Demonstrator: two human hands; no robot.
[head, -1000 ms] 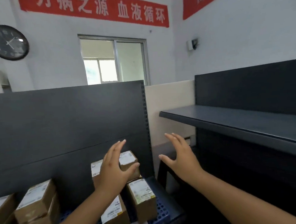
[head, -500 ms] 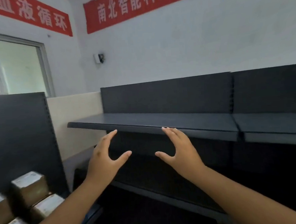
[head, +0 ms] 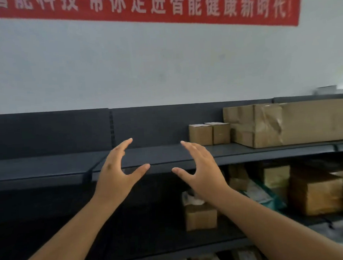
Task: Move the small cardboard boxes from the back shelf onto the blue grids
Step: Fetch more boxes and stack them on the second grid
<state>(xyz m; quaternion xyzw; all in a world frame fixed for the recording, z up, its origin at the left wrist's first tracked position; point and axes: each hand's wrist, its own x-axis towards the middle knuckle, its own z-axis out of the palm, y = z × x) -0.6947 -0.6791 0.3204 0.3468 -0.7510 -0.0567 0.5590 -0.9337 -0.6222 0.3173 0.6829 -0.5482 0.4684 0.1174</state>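
Two bare forearms entered from the lower edge of the frame, one from the lower left, one from the lower right. No sleeve, watch, ring or glove covered either. The left hand [head: 117, 179] carried a small dark mark on its back, near the knuckles. The right hand [head: 204, 173] showed no marking. Fingernails were short and unpainted.

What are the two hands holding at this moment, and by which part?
Nothing is held. The left hand and the right hand are both open and empty, raised in front of the shelf, apart from the two small cardboard boxes.
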